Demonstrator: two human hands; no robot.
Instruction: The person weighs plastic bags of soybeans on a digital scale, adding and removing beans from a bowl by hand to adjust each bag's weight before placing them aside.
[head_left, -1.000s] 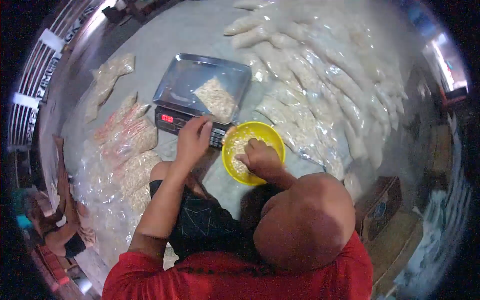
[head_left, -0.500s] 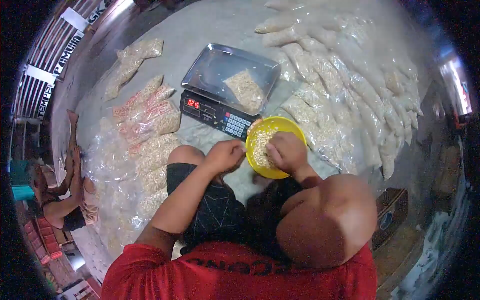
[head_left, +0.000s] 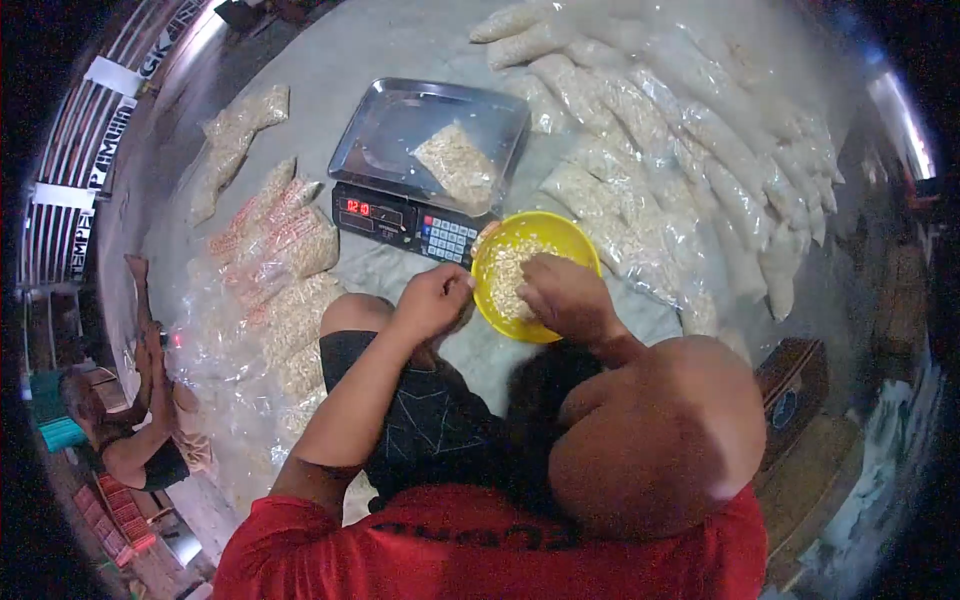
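**Both hands at the yellow bowl, not much elbow room**

So the yellow bowl [head_left: 572,236] sits on the floor [head_left: 640,322] in front of the person, its upper-left rim right up by the keypad corner of the scale [head_left: 376,224]. Right hand [head_left: 568,297] reaches over the near-right rim, fingers bunched down in the pale pieces [head_left: 505,272]; can't tell if they're gripping any. Left hand [head_left: 436,300] is apart from it, curled with fingertips drawn in at the left rim; can't tell if it's touching or pinching something. A filled bag [head_left: 458,165] lies toward the right side of the raised-edge tray [head_left: 385,125]. Pale floor shows between the scale and the left-hand bags [head_left: 295,245], while the right-hand bags [head_left: 640,215] come close to the bowl's right edge.
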